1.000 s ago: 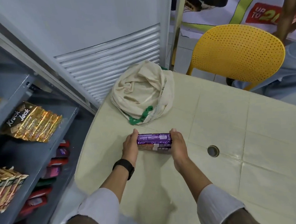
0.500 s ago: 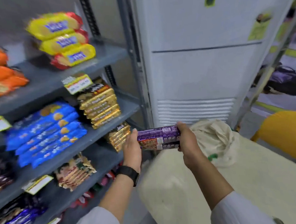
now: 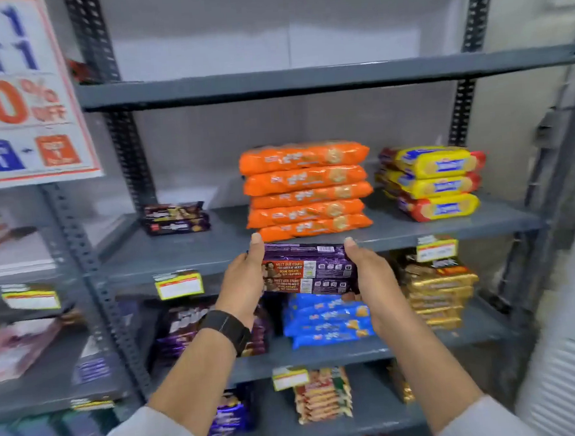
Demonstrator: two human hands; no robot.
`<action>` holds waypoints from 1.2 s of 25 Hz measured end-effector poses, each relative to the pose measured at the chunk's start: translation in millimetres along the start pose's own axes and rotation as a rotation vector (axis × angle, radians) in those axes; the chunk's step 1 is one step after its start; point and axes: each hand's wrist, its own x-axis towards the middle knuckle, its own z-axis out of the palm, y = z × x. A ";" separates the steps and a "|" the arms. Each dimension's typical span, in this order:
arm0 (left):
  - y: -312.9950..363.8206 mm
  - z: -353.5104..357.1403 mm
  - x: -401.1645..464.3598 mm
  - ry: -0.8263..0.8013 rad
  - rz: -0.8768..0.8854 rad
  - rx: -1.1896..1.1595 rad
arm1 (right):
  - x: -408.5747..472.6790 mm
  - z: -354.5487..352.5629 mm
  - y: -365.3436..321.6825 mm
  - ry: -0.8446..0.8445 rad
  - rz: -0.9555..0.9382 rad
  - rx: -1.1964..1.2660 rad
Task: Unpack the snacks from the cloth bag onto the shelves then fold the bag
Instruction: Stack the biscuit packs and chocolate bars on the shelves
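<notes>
I hold a stack of purple snack packs (image 3: 308,269) between both hands, level with the front edge of a grey metal shelf (image 3: 213,247). My left hand (image 3: 246,278) grips the stack's left end and my right hand (image 3: 368,273) grips its right end. A black band sits on my left wrist. On that shelf stand a pile of orange packs (image 3: 306,189), a pile of yellow packs (image 3: 433,182) and two dark packs (image 3: 175,218) at the left. The cloth bag is out of view.
The shelf above (image 3: 303,78) shows nothing on its visible edge. Below are blue packs (image 3: 327,319), gold packs (image 3: 437,292) and purple packs (image 3: 181,330). A sale sign (image 3: 15,94) hangs at the upper left. A white cabinet (image 3: 573,385) stands at the right.
My view has swung from the table and bag to face the shelves. Both hands have carried the purple packs up and left to the middle shelf's front edge.
</notes>
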 end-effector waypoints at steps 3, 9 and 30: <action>14.4 -84.1 29.0 0.069 0.050 0.028 | 16.5 91.3 -5.1 -0.087 -0.067 0.028; 27.2 -183.7 104.0 0.307 0.100 0.025 | 66.0 230.0 -5.4 -0.183 -0.140 0.011; 18.1 -225.1 316.2 0.467 -0.070 0.103 | 228.0 364.8 18.7 -0.160 0.006 -0.019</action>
